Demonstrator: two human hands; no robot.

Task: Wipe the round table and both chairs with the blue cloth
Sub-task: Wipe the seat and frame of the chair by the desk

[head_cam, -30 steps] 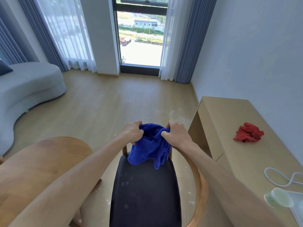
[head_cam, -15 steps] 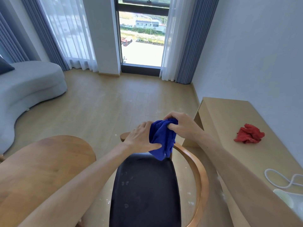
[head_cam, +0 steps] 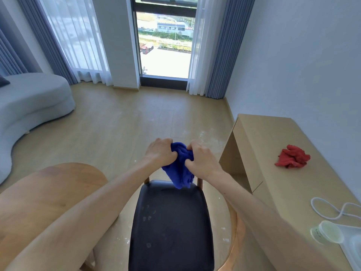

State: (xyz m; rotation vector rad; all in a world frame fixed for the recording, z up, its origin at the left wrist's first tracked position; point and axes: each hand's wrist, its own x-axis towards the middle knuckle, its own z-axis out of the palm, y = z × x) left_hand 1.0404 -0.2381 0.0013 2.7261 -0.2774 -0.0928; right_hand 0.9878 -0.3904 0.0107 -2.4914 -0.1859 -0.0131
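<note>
Both hands hold the bunched blue cloth point(head_cam: 180, 169) above the far end of a chair. My left hand point(head_cam: 161, 152) grips its left side and my right hand point(head_cam: 201, 160) grips its right side; a loose end hangs down between them. Below stands the chair with a black padded seat point(head_cam: 172, 225) and a curved wooden rim point(head_cam: 235, 229); pale smudges mark the seat. The round wooden table point(head_cam: 45, 194) lies at the lower left, partly behind my left forearm. Only one chair is in view.
A light wooden desk point(head_cam: 283, 184) runs along the right wall with a red cloth point(head_cam: 292, 159), a white cable point(head_cam: 332, 210) and a paper cup point(head_cam: 327, 231). A grey sofa point(head_cam: 29, 102) curves at the left. Wood floor stretches to the window.
The cloth hung wide between both hands, was then gathered up toward the right, and is now bunched between both fists over the chair's far end. The view has tilted slightly.
</note>
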